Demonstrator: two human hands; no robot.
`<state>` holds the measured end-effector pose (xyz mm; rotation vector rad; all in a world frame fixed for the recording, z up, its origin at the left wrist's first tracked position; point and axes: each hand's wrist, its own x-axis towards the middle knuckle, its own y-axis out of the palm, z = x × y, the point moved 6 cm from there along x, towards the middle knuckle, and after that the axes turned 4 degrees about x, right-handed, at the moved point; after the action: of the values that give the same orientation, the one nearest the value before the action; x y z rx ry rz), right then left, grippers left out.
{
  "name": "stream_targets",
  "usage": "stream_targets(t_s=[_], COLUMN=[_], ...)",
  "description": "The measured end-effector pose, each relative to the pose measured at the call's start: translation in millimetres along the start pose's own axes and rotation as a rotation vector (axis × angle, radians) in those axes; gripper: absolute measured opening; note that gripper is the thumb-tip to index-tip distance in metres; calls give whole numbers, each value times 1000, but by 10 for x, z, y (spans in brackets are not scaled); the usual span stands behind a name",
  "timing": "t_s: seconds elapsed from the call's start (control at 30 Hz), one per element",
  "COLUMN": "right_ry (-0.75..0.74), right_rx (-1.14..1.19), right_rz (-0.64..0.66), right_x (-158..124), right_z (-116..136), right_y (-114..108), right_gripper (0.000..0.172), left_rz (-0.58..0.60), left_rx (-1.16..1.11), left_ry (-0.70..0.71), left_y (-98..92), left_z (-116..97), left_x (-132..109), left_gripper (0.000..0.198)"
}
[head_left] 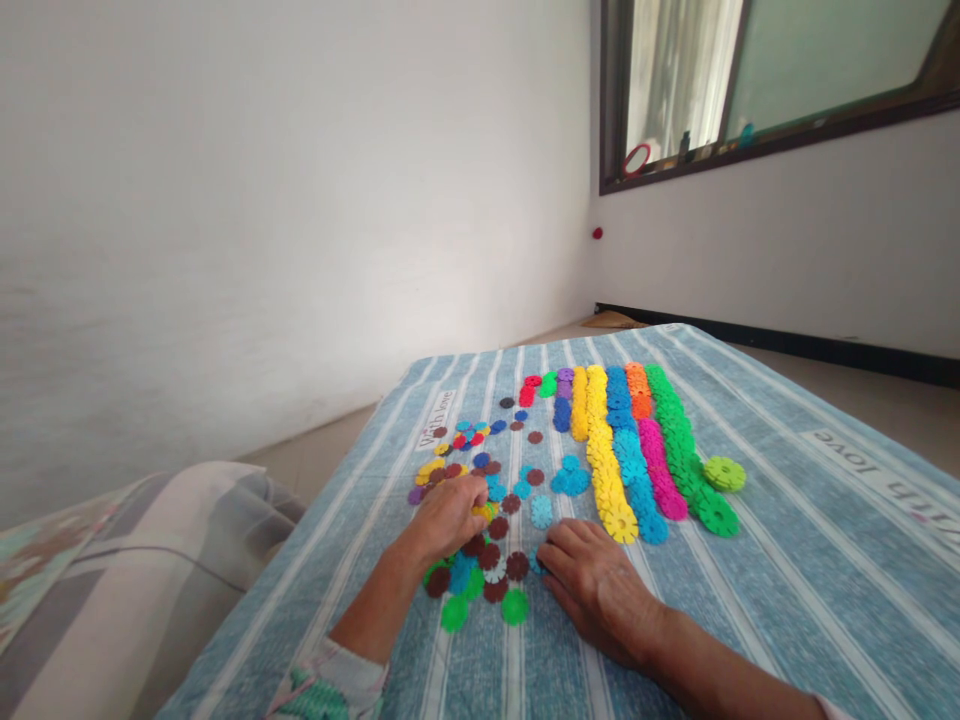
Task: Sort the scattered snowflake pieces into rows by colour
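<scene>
Loose plastic snowflake discs in brown, blue, green, yellow and other colours lie scattered in the middle of a striped cloth. My left hand (448, 515) is over them, its thumb and fingers pinched together beside a yellow disc (489, 511); what they hold, if anything, is hidden. My right hand (598, 587) rests low over the cloth, fingers curled, with its fingertips on a blue snowflake disc (535, 562) that they partly cover. Just beyond it lies a pale blue disc (541, 512). Brown discs (517, 566) and a bright green disc (514, 606) lie between the hands.
Overlapping rows of discs sorted by colour, among them a yellow row (604, 455) and a green row (675, 430), run along the right. A lime green stack (724, 473) sits beside them. Striped cloth (795, 520) covers the surface. Draped fabric (172, 560) is at left.
</scene>
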<state>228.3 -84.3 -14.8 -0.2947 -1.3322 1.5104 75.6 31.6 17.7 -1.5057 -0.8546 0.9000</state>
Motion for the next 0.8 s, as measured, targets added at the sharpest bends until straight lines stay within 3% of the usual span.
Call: stream_targets(t_s=[0.8], right_ry=[17], right_rx=[-3], right_rz=[33], right_x=[4], right_z=[-15], right_y=[23], right_gripper=[5], left_rz=[-31], left_rx=[110], left_ry=[43], left_y=[-36], left_z=[-83], left_x=[-30], left_gripper=[8])
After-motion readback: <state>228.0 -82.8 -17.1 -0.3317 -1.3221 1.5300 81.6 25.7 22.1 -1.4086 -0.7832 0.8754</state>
